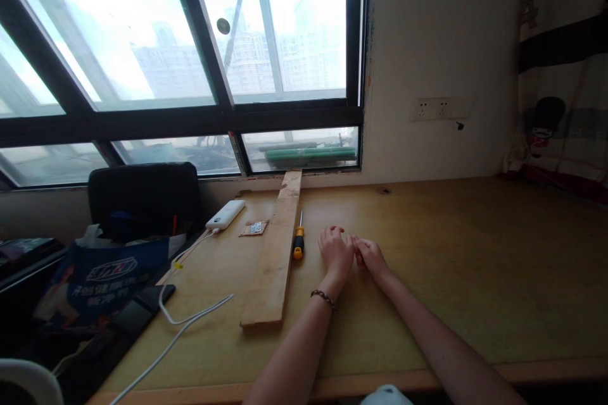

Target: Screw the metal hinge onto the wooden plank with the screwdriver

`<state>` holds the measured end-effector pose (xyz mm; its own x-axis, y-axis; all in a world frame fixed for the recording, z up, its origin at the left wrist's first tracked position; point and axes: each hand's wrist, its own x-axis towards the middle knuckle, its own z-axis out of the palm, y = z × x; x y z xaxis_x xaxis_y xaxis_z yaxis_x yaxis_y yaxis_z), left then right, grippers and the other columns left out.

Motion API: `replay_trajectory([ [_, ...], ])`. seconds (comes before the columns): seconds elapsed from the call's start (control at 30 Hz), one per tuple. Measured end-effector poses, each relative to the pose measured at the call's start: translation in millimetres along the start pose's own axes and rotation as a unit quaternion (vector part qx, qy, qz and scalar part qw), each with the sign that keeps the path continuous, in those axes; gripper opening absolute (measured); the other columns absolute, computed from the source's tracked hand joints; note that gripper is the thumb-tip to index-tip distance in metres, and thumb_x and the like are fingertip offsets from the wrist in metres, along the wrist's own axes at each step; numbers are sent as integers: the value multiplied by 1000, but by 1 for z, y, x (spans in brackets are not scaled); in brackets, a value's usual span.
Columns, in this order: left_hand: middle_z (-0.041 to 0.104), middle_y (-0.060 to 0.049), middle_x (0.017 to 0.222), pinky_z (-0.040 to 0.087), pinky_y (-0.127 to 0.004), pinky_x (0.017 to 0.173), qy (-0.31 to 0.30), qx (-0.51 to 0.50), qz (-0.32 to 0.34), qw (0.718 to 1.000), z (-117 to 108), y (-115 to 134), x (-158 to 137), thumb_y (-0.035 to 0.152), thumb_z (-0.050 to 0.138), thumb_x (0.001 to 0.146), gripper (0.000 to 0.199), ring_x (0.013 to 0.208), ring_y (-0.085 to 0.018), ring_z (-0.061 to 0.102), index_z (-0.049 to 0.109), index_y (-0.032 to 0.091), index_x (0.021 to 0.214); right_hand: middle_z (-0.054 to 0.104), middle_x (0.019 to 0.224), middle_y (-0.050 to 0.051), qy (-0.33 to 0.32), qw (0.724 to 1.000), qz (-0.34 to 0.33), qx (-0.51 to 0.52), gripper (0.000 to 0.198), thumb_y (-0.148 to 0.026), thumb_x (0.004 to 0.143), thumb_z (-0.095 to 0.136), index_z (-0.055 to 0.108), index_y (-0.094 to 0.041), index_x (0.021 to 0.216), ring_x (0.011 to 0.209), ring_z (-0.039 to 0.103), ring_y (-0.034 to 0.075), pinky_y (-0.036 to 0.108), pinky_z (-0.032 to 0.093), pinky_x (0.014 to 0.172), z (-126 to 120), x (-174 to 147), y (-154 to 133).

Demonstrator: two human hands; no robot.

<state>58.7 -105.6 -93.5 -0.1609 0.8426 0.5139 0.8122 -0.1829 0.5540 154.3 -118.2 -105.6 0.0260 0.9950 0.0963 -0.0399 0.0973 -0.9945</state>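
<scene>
My left hand (335,252), with a dark braided bracelet (323,298) at the wrist, rests over the table with its fingers curled inward. Against it, fingertips meeting, lies my right hand (373,257), also with bent fingers. Whatever may be between the fingers is hidden. Just left of my left hand is a screwdriver (298,244) with a yellow and black handle, its shaft pointing away from me. Beside that, a long wooden board (270,266) stretches toward the window. A small packet of metal pieces (256,228) lies left of the board.
On the table (456,278), a white power bank (226,215) with a white cable (190,319) sits near the left edge. A black chair (145,196) and a blue bag (111,275) stand beyond that edge. Wall sockets (432,108) and a curtain (563,76) are at right.
</scene>
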Motion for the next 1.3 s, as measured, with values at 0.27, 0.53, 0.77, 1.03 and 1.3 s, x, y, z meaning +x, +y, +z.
replay_trajectory([
  [0.27, 40, -23, 126, 13, -53, 98, 31, 253, -88, 963, -1, -18, 9, 34, 53, 68, 51, 124, -40, 23, 52, 8, 111, 38, 36, -7, 4, 1000, 3, -11, 43, -58, 73, 47, 44, -18, 57, 28, 33, 6, 19, 25, 32, 1, 5, 8],
  [0.53, 41, -21, 126, 18, -56, 94, 9, 285, -66, 956, -3, -16, 8, 31, 47, 73, 44, 117, -38, 32, 54, 11, 111, 38, 36, -7, 4, 1000, 1, -15, 42, -56, 74, 46, 45, -17, 57, 28, 34, 6, 19, 24, 32, 1, 4, 6],
  [0.77, 44, -15, 123, 25, -49, 94, 6, 240, 29, 970, -14, -8, 7, 24, 41, 78, 31, 116, -30, 34, 57, 14, 103, 38, 35, -7, 9, 1000, 0, -20, 42, -56, 74, 47, 46, -17, 57, 29, 34, 7, 20, 25, 33, 1, 3, 6],
  [1.03, 42, -23, 121, 22, -50, 96, 30, 232, -60, 970, 5, -24, 9, 21, 47, 74, 45, 115, -32, 36, 45, 6, 117, 38, 35, -7, 13, 1000, 1, -18, 43, -56, 74, 47, 46, -17, 57, 29, 33, 7, 19, 24, 33, 1, 4, 7],
  [1.3, 54, -18, 94, 38, -37, 84, 3, 146, -49, 988, 17, -37, 12, 6, 34, 79, 36, 91, -23, 52, 44, 3, 113, 38, 36, -7, 16, 1000, 5, -9, 41, -55, 74, 47, 45, -18, 57, 29, 33, 7, 20, 26, 33, 1, 3, 4],
])
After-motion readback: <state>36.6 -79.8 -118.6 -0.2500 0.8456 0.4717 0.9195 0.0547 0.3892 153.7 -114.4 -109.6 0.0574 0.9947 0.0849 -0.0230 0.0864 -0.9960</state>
